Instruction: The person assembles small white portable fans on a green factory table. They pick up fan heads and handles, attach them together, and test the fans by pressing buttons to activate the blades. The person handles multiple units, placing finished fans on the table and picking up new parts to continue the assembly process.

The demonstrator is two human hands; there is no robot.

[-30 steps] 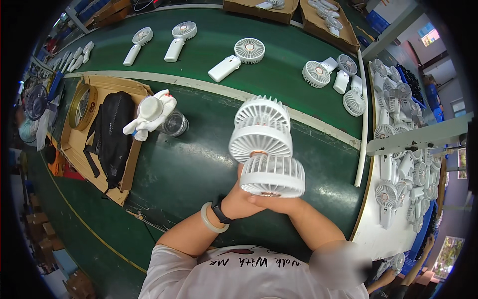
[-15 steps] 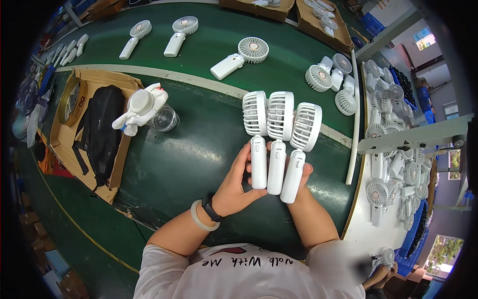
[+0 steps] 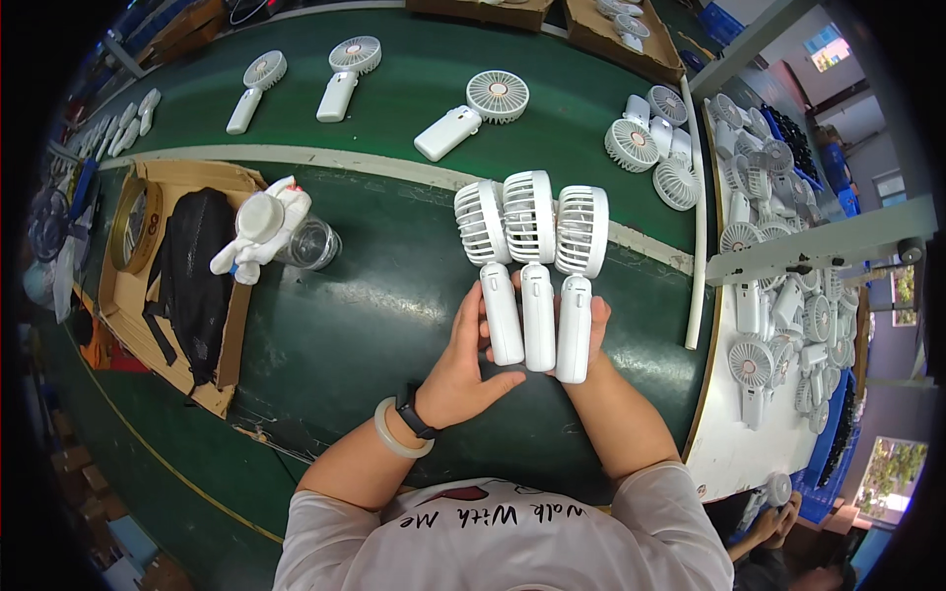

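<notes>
Three white handheld fans stand side by side in front of me: a left fan (image 3: pixel 501 315), a middle fan (image 3: pixel 538 317) and a right fan (image 3: pixel 574 330). Their caged heads are uppermost and their handles point toward me. My left hand (image 3: pixel 463 360) is closed around the left side of the row, thumb near the handle bottoms. At the other side, my right hand (image 3: pixel 598 327) grips the right fan from behind, its fingers mostly hidden by the handles. How the middle fan is supported behind cannot be seen.
Several fans, including a flat one (image 3: pixel 498 98), lie on the green belt (image 3: pixel 414 94) beyond. A cardboard tray (image 3: pixel 232 345) holds a black bag (image 3: pixel 202 266). Beside it, a white glove (image 3: pixel 261 222) sits near a clear bottle (image 3: pixel 313 244). Fans crowd the right-hand table (image 3: pixel 729 453); another person's hands (image 3: pixel 778 522) are nearby.
The three fans have shifted slightly left with my hands, and their handles have turned so the bottoms lean more to the right on the left fan, while the right fan stands straighter.
</notes>
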